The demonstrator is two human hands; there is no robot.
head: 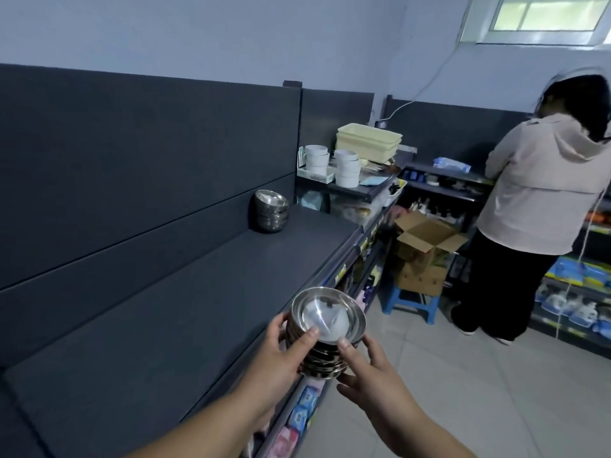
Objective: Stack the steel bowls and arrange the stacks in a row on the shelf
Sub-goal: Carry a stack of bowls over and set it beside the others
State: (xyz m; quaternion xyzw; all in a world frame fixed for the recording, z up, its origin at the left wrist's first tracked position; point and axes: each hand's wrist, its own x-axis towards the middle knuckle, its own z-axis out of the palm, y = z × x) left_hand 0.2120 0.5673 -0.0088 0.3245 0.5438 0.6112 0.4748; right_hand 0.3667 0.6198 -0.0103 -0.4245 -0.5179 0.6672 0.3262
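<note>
The stack of steel bowls is held by both hands, left hand and right hand, fingers curled around its sides. Being stiff, smooth and probably slippery, it is best supported low.

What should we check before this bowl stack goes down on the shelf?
1. Grip: left hand and right hand both hold the held stack, thumbs on the top rim: ok.
2. Held stack nested evenly: cannot tell, hands cover its sides.
3. Landing spot: shelf bare before the shelf stack: ok.
4. Shelf stack upright by the back panel: ok.
5. Held stack on the shelf: not ok, not yet set down.
</note>
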